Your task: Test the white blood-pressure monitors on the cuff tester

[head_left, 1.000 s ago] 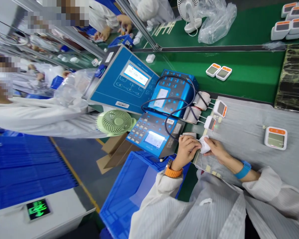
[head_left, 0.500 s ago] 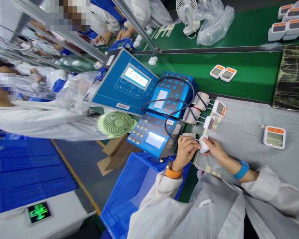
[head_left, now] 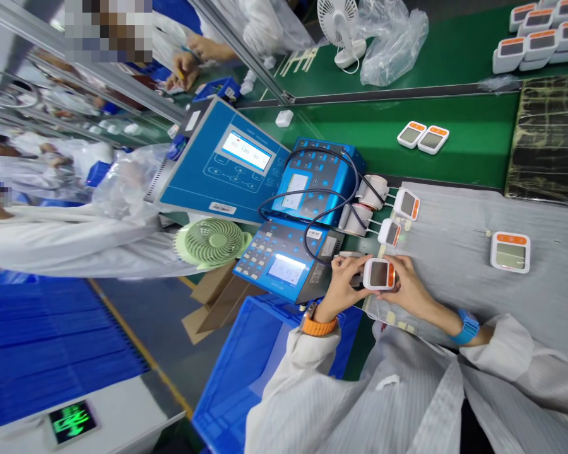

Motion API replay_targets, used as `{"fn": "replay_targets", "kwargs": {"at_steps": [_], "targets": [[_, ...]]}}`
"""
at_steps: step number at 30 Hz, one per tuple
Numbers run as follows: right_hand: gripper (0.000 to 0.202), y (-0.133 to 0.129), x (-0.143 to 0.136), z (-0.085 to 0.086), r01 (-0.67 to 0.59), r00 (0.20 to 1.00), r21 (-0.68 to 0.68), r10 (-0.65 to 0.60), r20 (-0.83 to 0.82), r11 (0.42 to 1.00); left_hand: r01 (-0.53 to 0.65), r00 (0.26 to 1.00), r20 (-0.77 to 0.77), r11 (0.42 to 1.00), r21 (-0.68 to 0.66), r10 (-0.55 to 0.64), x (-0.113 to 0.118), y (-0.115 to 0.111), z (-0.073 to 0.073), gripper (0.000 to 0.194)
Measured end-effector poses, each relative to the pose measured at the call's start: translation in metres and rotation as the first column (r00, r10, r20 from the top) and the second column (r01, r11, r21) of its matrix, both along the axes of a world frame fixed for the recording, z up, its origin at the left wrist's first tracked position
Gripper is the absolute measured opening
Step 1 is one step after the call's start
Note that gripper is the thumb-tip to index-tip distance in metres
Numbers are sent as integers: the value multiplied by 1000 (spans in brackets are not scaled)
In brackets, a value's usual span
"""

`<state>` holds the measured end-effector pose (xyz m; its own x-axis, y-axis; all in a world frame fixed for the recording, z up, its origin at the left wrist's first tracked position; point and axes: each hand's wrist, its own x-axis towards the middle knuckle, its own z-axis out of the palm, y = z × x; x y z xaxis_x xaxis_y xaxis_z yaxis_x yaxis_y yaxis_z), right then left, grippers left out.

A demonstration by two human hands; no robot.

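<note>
My left hand (head_left: 346,284) and my right hand (head_left: 409,289) hold one small white monitor (head_left: 377,275) between them. Its dark screen and orange buttons face up toward me. Fingers of the left hand grip its left edge, those of the right its right edge by the buttons. Just beyond, two similar monitors (head_left: 407,204) (head_left: 389,233) lie joined by thin white tubes to white cylinders (head_left: 373,191) (head_left: 355,219). A third cylinder (head_left: 353,255) is partly hidden behind my left hand. Off to the right, another monitor (head_left: 510,252) rests screen up on the grey mat (head_left: 459,252).
Blue keypad testers (head_left: 312,183) (head_left: 284,261) with dark cables stand left of the cylinders, beside a larger blue unit (head_left: 227,167). A green fan (head_left: 213,243) and a blue crate (head_left: 236,372) are nearer. Two monitors (head_left: 422,137) lie on the green belt (head_left: 473,126). Co-workers sit at left.
The monitor in my hands has turned from showing its white casing to showing its screen and orange buttons. My left fingers have shifted from the tube area to its edge. The view has shifted slightly.
</note>
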<state>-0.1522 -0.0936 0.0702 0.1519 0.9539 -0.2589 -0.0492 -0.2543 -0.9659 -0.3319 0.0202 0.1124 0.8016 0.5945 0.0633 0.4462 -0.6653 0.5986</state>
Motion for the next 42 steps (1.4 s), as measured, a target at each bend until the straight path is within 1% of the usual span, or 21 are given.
{"fn": "replay_targets", "kwargs": {"at_steps": [2, 5, 10, 14, 17, 19, 23, 24, 25, 26, 27, 28, 29, 30, 31, 32, 34, 36, 38, 40, 42], "targets": [[80, 0, 3, -2, 5, 1000, 49, -4, -9, 999, 20, 1000, -11, 999, -27, -20, -1, 4, 0, 64], [76, 1, 2, -3, 16, 999, 85, -12, -52, 996, 9, 1000, -4, 999, -53, -10, -3, 6, -2, 46], [76, 2, -2, -6, 6, 999, 94, -1, -54, 996, -17, 996, 85, 1000, -10, 18, -5, 5, -9, 45], [75, 6, -2, -9, -46, 998, 109, 49, -30, 993, -6, 997, 73, 1000, 22, 4, -7, 8, -11, 42], [75, 7, -2, -11, -72, 995, 102, 65, 69, 992, 16, 1000, 14, 999, 36, -16, -4, 9, -9, 45], [76, 6, -2, -10, -89, 983, 66, 77, 168, 994, 35, 998, -56, 998, 53, -32, 0, 8, -5, 52], [81, 9, 6, 4, -178, 919, -13, 171, 355, 984, 50, 976, -216, 994, 102, -26, 8, 1, 5, 70], [74, 15, 16, 10, -215, 895, -5, 199, 400, 977, 48, 973, -228, 992, 114, -20, 10, -1, 7, 71], [58, 23, 29, 17, -243, 871, 15, 212, 444, 970, 46, 973, -229, 991, 125, -16, 11, -2, 9, 69], [39, 34, 48, 24, -248, 850, 41, 197, 488, 968, 46, 975, -224, 990, 137, -14, 11, -4, 11, 67], [25, 49, 72, 30, -218, 837, 77, 146, 528, 973, 48, 976, -217, 988, 150, -15, 12, -5, 13, 64], [30, 66, 100, 35, -148, 821, 107, 62, 568, 983, 51, 976, -216, 985, 164, -14, 12, -5, 15, 62], [38, 84, 130, 39, -28, 783, 139, -65, 619, 990, 51, 975, -223, 982, 180, -9, 12, -6, 18, 60], [40, 103, 162, 41, 115, 709, 172, -202, 676, 978, 49, 971, -239, 979, 199, 0, 12, -6, 22, 58], [38, 122, 192, 40, 244, 612, 192, -304, 730, 951, 48, 964, -264, 975, 218, 12, 13, -7, 25, 56], [38, 139, 220, 37, 306, 520, 193, -333, 787, 932, 49, 955, -295, 970, 237, 24, 14, -8, 28, 54], [57, 168, 264, 25, 304, 398, 120, -240, 885, 945, 60, 931, -362, 963, 263, 41, 16, -10, 32, 52], [78, 188, 288, 8, 217, 338, -12, -64, 939, 976, 67, 911, -409, 962, 265, 49, 18, -12, 34, 52], [87, 201, 298, -7, 161, 290, -107, 56, 956, 981, 62, 902, -428, 966, 251, 53, 19, -14, 33, 55], [87, 208, 301, -14, 159, 238, -117, 77, 968, 980, 52, 901, -431, 970, 237, 57, 17, -16, 30, 61], [83, 213, 302, -13, 157, 201, -93, 61, 978, 983, 41, 902, -427, 971, 234, 65, 16, -19, 28, 70]]}}
